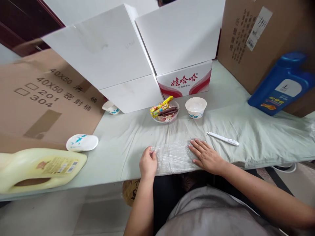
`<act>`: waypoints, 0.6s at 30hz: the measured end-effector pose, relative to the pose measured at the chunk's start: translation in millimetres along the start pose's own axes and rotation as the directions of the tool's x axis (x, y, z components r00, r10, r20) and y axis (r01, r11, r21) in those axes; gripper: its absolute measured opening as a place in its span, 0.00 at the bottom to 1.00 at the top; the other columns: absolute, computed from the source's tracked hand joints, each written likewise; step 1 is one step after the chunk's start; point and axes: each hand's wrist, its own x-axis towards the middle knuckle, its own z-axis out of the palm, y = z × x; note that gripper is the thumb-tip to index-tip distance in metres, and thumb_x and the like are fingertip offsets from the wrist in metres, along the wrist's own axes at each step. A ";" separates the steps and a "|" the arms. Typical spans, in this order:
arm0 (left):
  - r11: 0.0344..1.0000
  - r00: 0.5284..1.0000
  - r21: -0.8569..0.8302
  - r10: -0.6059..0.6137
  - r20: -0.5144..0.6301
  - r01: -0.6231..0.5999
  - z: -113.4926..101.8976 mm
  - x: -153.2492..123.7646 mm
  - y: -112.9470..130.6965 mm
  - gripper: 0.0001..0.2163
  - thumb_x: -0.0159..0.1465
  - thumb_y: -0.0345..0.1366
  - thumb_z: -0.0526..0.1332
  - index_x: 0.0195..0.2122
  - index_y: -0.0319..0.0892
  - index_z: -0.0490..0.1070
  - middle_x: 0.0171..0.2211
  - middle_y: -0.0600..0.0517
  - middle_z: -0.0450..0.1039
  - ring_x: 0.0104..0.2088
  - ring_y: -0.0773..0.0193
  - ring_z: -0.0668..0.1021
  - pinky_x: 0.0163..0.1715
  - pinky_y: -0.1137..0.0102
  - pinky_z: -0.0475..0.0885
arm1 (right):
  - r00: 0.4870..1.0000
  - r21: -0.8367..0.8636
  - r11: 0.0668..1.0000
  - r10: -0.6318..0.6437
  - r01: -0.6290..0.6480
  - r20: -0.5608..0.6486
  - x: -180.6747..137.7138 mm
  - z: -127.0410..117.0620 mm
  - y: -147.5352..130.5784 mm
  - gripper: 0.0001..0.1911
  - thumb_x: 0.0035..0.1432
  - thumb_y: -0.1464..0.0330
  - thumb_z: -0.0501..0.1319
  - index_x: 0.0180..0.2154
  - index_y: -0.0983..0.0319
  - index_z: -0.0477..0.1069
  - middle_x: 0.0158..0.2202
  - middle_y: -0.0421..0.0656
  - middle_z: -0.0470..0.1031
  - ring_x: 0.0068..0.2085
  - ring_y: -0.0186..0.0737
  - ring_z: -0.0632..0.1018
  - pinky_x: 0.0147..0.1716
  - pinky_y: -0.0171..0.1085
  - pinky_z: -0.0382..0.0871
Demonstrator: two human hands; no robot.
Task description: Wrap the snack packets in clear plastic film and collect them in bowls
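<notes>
A clear plastic sheet (pixel 173 159), which looks like bubble wrap, lies on the green cloth near the table's front edge. At its left end my left hand (pixel 148 162) is closed, its thumb and fingers pinching the edge. My right hand (pixel 205 155) lies flat on the sheet's right end with the fingers stretched out. Just beyond my right hand rests a white utility knife (pixel 222 138). Behind the sheet stands a clear bowl (pixel 164 120) of wrapped snacks in yellow and dark red. To its right is a paper bowl (pixel 196 107) with something clear inside.
White boxes (pixel 103 49) are stacked at the back, one with red print (pixel 184 80). Cardboard boxes stand left (pixel 44 101) and right (pixel 246 42). A blue bottle (pixel 278 88) stands right; a yellow jug (pixel 44 168) lies left, near a paper cup (pixel 82 142) and another paper bowl (pixel 111 107).
</notes>
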 end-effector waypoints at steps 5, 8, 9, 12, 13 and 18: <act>0.991 0.973 0.116 -0.047 -0.224 0.074 -25.1 3.3 -1.6 0.11 0.61 0.31 0.57 0.44 0.42 0.73 0.39 0.45 0.73 0.38 0.57 0.77 0.40 0.63 0.71 | 1.000 -0.026 0.999 -0.024 0.024 -0.006 0.7 4.4 0.6 0.33 0.63 0.56 0.56 0.64 0.64 0.56 0.66 0.52 0.55 0.68 0.55 0.51 0.62 0.54 0.53; 0.950 0.951 0.041 0.308 0.013 -0.308 -27.4 -7.1 22.7 0.14 0.65 0.36 0.57 0.50 0.43 0.72 0.49 0.43 0.71 0.50 0.53 0.74 0.51 0.60 0.68 | 1.000 -0.039 0.999 -0.024 0.024 -0.004 1.6 4.2 0.8 0.34 0.63 0.54 0.55 0.65 0.64 0.56 0.67 0.52 0.54 0.68 0.56 0.50 0.62 0.56 0.53; 0.897 0.885 -0.002 0.436 0.165 -0.442 -25.7 -11.8 30.2 0.17 0.65 0.39 0.57 0.54 0.45 0.69 0.54 0.43 0.69 0.56 0.51 0.71 0.56 0.58 0.65 | 1.000 -0.043 0.999 -0.023 0.023 -0.001 1.1 3.8 1.9 0.34 0.63 0.54 0.55 0.65 0.63 0.55 0.67 0.52 0.54 0.68 0.56 0.50 0.62 0.56 0.52; 0.786 0.687 -0.032 0.558 0.466 -0.617 -18.6 -26.1 38.8 0.29 0.63 0.49 0.60 0.64 0.49 0.57 0.66 0.45 0.55 0.66 0.45 0.56 0.62 0.47 0.54 | 1.000 -0.058 0.998 -0.003 0.003 0.010 -4.5 0.4 8.9 0.37 0.61 0.50 0.55 0.65 0.63 0.55 0.67 0.53 0.54 0.68 0.58 0.50 0.62 0.57 0.52; 0.780 0.675 -0.004 0.544 0.499 -0.626 -17.1 -30.1 36.9 0.33 0.62 0.51 0.60 0.66 0.49 0.53 0.67 0.44 0.52 0.67 0.43 0.53 0.62 0.44 0.52 | 1.000 -0.063 0.998 0.013 -0.012 0.011 -7.6 -1.8 11.5 0.39 0.60 0.48 0.55 0.65 0.64 0.55 0.67 0.54 0.54 0.68 0.59 0.50 0.62 0.58 0.52; 0.775 0.664 0.032 0.518 0.540 -0.631 -21.5 -40.1 20.6 0.43 0.55 0.53 0.66 0.68 0.47 0.48 0.69 0.41 0.45 0.68 0.40 0.48 0.62 0.40 0.49 | 0.999 -0.018 0.999 -0.034 0.034 0.030 -23.6 -18.5 11.2 0.55 0.49 0.38 0.58 0.66 0.68 0.52 0.67 0.59 0.50 0.68 0.65 0.46 0.61 0.64 0.47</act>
